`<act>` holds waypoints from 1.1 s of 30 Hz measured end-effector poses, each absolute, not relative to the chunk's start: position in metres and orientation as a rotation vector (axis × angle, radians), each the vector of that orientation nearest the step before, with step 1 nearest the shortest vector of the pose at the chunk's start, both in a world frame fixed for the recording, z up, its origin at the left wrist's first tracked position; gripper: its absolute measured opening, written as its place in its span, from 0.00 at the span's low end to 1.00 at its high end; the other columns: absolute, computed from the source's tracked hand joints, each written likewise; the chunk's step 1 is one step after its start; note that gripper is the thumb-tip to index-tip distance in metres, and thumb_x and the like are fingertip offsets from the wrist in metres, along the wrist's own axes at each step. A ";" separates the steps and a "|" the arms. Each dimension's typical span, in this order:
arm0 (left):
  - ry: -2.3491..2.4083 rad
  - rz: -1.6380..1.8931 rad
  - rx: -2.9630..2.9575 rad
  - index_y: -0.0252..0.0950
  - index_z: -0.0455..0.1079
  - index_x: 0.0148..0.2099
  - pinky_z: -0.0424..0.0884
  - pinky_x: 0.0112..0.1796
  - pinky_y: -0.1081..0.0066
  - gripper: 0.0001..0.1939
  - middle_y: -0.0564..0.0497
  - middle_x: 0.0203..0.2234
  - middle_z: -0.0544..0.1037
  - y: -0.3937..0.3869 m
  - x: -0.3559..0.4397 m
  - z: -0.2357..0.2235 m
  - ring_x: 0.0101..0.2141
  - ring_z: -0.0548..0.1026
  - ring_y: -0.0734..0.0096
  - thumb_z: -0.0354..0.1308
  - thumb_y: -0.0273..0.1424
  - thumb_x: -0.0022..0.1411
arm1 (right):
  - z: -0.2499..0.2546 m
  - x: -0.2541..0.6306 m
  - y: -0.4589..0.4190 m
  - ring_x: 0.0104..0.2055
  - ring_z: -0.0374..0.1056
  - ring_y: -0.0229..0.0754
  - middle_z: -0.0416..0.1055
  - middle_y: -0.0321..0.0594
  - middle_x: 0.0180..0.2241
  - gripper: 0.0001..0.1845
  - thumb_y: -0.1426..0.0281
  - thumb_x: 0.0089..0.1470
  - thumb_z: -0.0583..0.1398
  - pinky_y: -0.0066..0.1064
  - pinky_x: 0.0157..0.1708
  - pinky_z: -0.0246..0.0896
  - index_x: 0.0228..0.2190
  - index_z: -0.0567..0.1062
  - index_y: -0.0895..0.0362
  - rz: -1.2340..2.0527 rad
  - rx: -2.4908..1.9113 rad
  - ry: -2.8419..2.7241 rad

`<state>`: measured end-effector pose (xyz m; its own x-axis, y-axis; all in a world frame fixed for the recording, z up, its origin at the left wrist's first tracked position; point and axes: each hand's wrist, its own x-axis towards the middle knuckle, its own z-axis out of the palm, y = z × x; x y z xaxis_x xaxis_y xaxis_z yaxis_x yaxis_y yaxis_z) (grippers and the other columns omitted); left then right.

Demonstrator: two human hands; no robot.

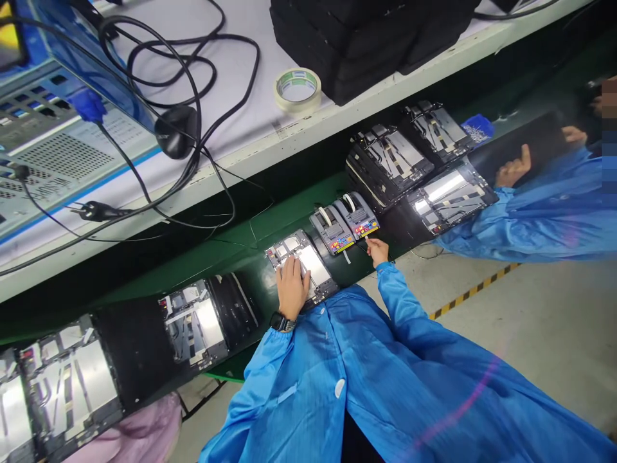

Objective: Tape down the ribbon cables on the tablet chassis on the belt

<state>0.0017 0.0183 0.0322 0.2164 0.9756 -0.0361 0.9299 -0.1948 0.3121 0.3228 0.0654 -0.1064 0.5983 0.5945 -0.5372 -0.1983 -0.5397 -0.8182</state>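
My left hand (292, 288) lies flat, fingers spread, on an opened tablet-like device (315, 267) with silvery plates and exposed inner parts. It wears a dark watch (279, 321). Two grey electric tape dispensers stand side by side to the right, each with a white roll on top and lit buttons. At the front of the right dispenser (357, 215), my right hand (378, 251) pinches a small pale strip of tape (367, 239). From the left dispenser (332, 229) a short strip of tape (346, 257) hangs out.
Similar opened devices lie along the green bench (193, 267), left (72, 379) and right, some piled in a stack (385, 161). A co-worker's hand (513, 168) holds a dark panel (540, 145) at right. The shelf above carries cables, a tape roll (297, 89) and black bundles (347, 51).
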 end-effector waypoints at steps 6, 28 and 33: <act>1.781 0.364 2.184 0.35 0.65 0.65 0.63 0.61 0.51 0.23 0.38 0.63 0.70 0.034 -0.001 0.032 0.62 0.68 0.51 0.48 0.37 0.73 | -0.115 0.320 0.061 0.24 0.71 0.36 0.75 0.34 0.25 0.17 0.62 0.45 0.69 0.23 0.19 0.63 0.34 0.71 0.56 0.960 -1.696 -0.057; 2.004 0.469 1.966 0.37 0.68 0.61 0.61 0.61 0.52 0.22 0.39 0.60 0.69 0.108 -0.011 0.034 0.61 0.65 0.48 0.55 0.36 0.67 | -0.114 0.299 0.059 0.27 0.69 0.36 0.70 0.31 0.30 0.27 0.69 0.45 0.63 0.26 0.26 0.66 0.48 0.64 0.57 0.631 -1.776 -0.119; 2.017 0.442 1.871 0.37 0.67 0.61 0.61 0.62 0.53 0.23 0.40 0.59 0.70 0.115 -0.023 0.025 0.61 0.66 0.50 0.57 0.37 0.66 | -0.061 0.285 0.035 0.34 0.70 0.38 0.69 0.37 0.38 0.33 0.62 0.53 0.63 0.30 0.33 0.69 0.58 0.61 0.54 0.551 -1.737 -0.728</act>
